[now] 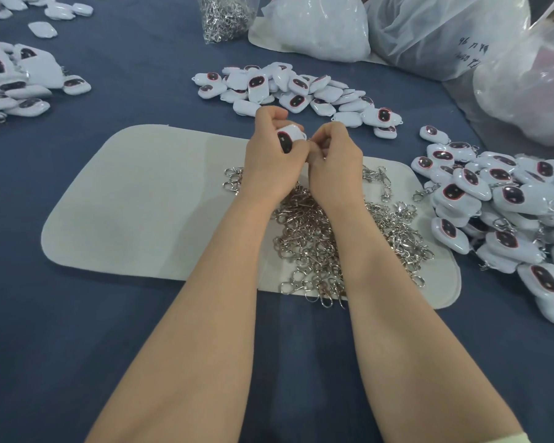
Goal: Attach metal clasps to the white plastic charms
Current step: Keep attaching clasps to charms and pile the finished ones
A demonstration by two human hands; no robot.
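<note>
Two hands meet over clasps (pixel 317 244): left hand (pixel 269 155) grips charm (pixel 287 139), right hand (pixel 336 155) pinches its loop (pixel 303 135), any clasp there hidden; attachment apparently underway; next, hooking clasp through loop

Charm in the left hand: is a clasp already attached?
Cannot tell. The left hand grips the charm, dark face showing; the right hand pinches at its corner loop, hiding whatever is there.
</note>
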